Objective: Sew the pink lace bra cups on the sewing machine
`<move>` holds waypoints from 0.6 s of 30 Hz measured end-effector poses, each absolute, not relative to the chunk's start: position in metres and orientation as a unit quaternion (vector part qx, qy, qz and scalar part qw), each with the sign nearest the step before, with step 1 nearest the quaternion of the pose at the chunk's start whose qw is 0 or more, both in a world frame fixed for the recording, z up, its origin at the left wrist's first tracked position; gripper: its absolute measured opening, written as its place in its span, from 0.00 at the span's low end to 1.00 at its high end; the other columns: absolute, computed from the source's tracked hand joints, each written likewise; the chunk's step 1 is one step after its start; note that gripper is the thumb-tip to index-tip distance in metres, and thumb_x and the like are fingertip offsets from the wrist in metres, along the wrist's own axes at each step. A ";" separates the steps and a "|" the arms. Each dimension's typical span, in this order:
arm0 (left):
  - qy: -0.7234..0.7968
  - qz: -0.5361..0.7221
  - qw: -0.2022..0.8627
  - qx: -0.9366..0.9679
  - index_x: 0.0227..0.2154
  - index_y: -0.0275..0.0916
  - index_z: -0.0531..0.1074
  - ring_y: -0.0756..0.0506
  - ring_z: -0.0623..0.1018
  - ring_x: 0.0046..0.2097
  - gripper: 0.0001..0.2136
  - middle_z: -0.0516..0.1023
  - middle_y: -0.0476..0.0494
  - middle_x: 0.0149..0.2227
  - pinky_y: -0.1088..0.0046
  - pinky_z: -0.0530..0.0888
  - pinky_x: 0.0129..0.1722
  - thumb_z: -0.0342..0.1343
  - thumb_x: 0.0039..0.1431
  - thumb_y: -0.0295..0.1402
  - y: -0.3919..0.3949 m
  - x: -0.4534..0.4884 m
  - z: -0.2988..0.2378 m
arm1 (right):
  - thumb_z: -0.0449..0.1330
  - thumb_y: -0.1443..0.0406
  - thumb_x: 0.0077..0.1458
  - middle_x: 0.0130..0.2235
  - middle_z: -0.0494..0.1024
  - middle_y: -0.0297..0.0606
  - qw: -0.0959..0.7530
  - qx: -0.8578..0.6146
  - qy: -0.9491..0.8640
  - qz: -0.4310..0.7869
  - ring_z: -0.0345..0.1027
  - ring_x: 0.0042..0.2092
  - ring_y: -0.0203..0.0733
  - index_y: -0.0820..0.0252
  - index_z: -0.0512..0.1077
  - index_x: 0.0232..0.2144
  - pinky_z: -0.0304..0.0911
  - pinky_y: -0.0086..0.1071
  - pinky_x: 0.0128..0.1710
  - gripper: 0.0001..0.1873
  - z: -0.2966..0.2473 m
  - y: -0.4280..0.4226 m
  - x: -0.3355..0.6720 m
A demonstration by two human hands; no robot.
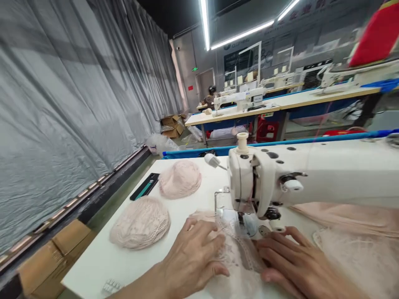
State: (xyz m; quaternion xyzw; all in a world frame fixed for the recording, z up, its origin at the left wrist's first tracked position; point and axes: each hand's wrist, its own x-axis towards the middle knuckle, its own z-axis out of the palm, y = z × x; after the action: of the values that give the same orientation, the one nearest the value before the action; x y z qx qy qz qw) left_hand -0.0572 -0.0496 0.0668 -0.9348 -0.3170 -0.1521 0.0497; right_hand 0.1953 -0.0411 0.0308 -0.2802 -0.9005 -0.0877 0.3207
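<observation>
My left hand (193, 257) lies flat, fingers spread, on a piece of pale pink lace fabric (237, 257) in front of the needle area of a white sewing machine (280, 182). To its right, my right hand (296, 265) presses flat on the same lace, fingers stretched toward the presser foot (241, 222). More pink fabric (352, 232) trails off under the machine arm to the right.
Two rounded heaps of pink lace (140, 224) (180, 178) sit on the white table (102, 257) at the left, beside a black strip (145, 186). Cardboard boxes (46, 257) stand on the floor by a grey curtain. Further sewing tables and a seated person (211, 94) are behind.
</observation>
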 end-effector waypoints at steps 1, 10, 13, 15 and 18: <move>-0.310 -0.152 0.054 -0.937 0.47 0.34 0.64 0.45 0.70 0.43 0.17 0.70 0.40 0.42 0.65 0.63 0.45 0.46 0.64 0.43 -0.054 -0.060 0.065 | 0.45 0.53 0.65 0.33 0.79 0.35 0.319 -0.267 -0.906 -0.074 0.71 0.33 0.39 0.58 0.72 0.32 0.60 0.34 0.37 0.21 0.033 -0.042 0.194; -0.284 -0.172 0.274 -0.903 0.41 0.35 0.66 0.42 0.73 0.36 0.12 0.73 0.41 0.36 0.65 0.66 0.40 0.53 0.58 0.38 -0.112 -0.067 0.010 | 0.55 0.43 0.52 0.48 0.75 0.50 0.150 -0.223 -0.963 -0.031 0.70 0.48 0.49 0.63 0.69 0.49 0.64 0.43 0.46 0.34 0.061 -0.064 0.171; -0.288 -0.192 0.324 -0.880 0.40 0.34 0.68 0.40 0.73 0.41 0.11 0.74 0.40 0.39 0.63 0.65 0.44 0.55 0.57 0.35 -0.136 -0.067 0.006 | 0.56 0.43 0.51 0.48 0.74 0.53 0.122 -0.198 -0.973 -0.003 0.68 0.52 0.51 0.68 0.68 0.49 0.62 0.43 0.50 0.36 0.070 -0.075 0.168; -0.274 -0.216 0.329 -0.877 0.37 0.34 0.69 0.41 0.73 0.44 0.06 0.74 0.40 0.40 0.65 0.65 0.46 0.54 0.57 0.29 -0.145 -0.064 0.005 | 0.56 0.42 0.50 0.50 0.73 0.53 0.127 -0.202 -0.971 0.026 0.66 0.53 0.50 0.67 0.68 0.50 0.61 0.41 0.51 0.37 0.074 -0.084 0.170; -0.228 -0.284 0.289 -0.885 0.37 0.32 0.71 0.45 0.74 0.46 0.09 0.75 0.39 0.41 0.69 0.66 0.45 0.46 0.60 0.24 -0.151 -0.055 0.004 | 0.57 0.42 0.49 0.51 0.73 0.49 0.137 -0.208 -0.966 0.062 0.66 0.54 0.48 0.62 0.64 0.54 0.59 0.40 0.53 0.38 0.068 -0.105 0.174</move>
State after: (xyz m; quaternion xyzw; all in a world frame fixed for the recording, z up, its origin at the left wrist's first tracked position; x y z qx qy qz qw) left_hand -0.0550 -0.1506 0.0039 -0.8853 -0.2281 -0.2836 0.2893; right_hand 0.1740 -0.1047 0.0683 -0.2081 -0.9664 0.0621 0.1375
